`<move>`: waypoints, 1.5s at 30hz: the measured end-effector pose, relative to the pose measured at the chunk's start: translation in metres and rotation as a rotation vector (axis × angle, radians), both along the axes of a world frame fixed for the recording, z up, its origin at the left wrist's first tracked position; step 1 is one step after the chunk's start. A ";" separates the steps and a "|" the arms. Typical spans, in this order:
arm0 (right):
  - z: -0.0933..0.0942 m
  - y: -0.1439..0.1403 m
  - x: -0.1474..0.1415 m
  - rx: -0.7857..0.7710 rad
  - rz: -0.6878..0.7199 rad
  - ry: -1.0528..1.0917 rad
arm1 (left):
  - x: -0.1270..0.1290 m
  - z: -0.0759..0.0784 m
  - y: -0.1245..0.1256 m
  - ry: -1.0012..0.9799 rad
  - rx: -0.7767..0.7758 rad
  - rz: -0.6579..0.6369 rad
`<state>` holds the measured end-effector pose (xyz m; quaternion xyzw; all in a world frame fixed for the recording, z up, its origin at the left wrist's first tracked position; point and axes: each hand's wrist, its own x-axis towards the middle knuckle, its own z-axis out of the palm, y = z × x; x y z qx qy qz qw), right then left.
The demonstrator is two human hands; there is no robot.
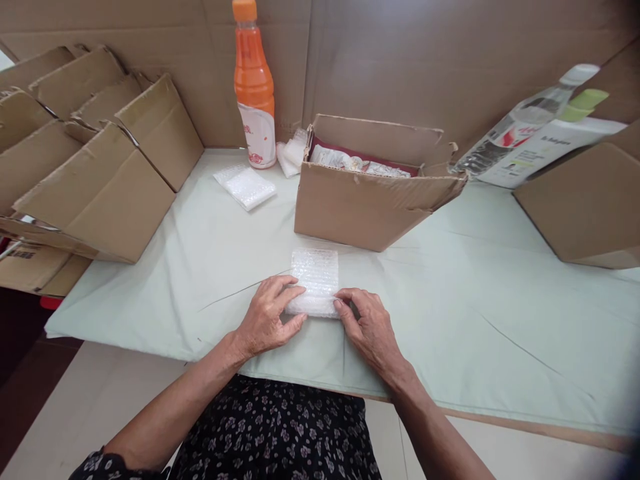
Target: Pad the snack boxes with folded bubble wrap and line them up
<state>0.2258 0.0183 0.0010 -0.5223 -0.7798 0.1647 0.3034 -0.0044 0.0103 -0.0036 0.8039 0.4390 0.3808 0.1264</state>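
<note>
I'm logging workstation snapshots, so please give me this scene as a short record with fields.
Left hand: touching the left side of the bubble wrap
Right hand: touching its right side
Wrap state: far part flat on the cloth, near end apparently folded over
Beyond it: open carton with packets inside
Left of carton: orange bottle
Far left: open boxes
Back right: clear bottle, white tube

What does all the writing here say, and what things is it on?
White tube: maybe "The", then a blurred word; smaller print unreadable.
Orange bottle: red label writing, too blurred to read.
Clear bottle: label writing, too blurred.
Cardboard box, far left: dark print, too blurred.
Packets: any print is too small.
</note>
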 end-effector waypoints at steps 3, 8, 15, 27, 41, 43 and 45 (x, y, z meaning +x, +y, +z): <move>0.000 0.000 -0.001 -0.001 -0.010 0.001 | 0.000 0.001 0.000 0.056 0.007 -0.022; -0.002 -0.005 -0.001 0.103 0.045 -0.012 | -0.001 -0.003 0.002 0.025 -0.041 -0.031; -0.003 -0.005 -0.004 0.159 0.105 -0.076 | -0.002 -0.004 0.002 0.012 -0.033 -0.035; 0.012 0.008 0.001 0.017 0.169 -0.158 | -0.001 -0.003 0.002 -0.092 -0.055 0.055; 0.023 0.038 0.000 -0.181 0.137 -0.067 | -0.002 -0.004 0.004 -0.015 -0.031 0.090; 0.021 0.033 0.002 -0.106 0.098 -0.021 | -0.002 -0.004 0.005 -0.015 -0.043 0.097; 0.018 0.028 0.004 -0.023 0.087 -0.010 | -0.002 -0.004 0.005 -0.027 -0.048 0.104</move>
